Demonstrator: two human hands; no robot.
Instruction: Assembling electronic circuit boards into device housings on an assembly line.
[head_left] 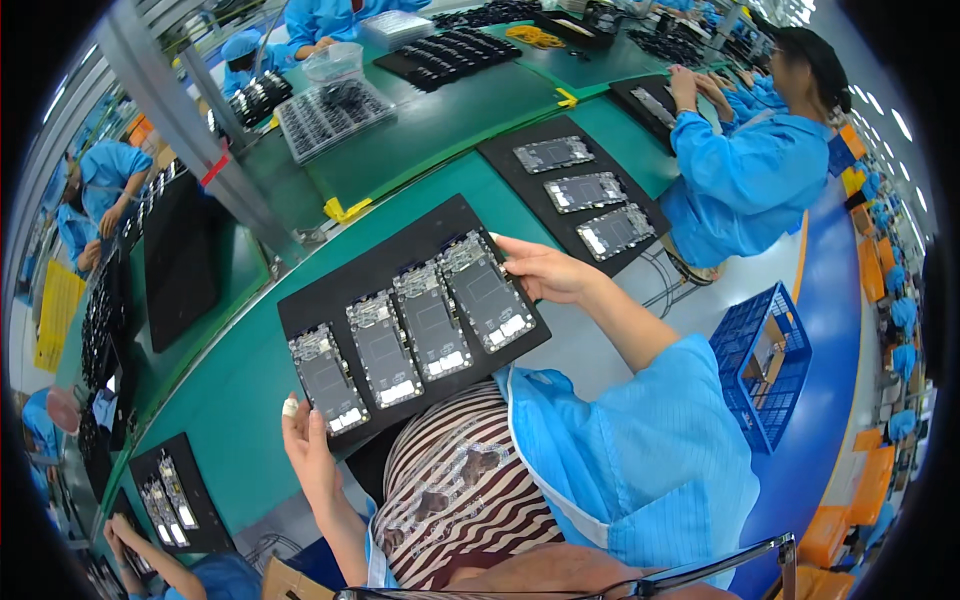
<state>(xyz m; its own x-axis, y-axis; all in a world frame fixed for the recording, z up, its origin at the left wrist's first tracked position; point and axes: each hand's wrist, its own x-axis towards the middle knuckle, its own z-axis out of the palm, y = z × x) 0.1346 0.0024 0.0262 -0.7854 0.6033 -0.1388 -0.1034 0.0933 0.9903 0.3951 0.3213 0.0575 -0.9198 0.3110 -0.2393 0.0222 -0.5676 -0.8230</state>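
A black rectangular mat (330, 290) lies tilted in front of my body, over the near edge of the green table. Across it, side by side, lie several opened phone bodies with bare circuitry, such as the leftmost phone body (328, 380) and the rightmost phone body (485, 290). My left hand (312, 450) grips the mat's left edge, its thumb beside the leftmost phone body. At the opposite edge, my right hand (545, 270) holds the mat, fingertips near the rightmost phone body's upper corner. White covers show on a fingertip of each hand; the fingers under the mat are hidden.
Another black mat (510, 150) with 3 phone bodies lies at the right, near a co-worker in blue (750, 170). A smaller mat (205, 500) with phone bodies sits lower left. A metal post (190, 120) rises at the left. A blue crate (760, 370) stands on the floor.
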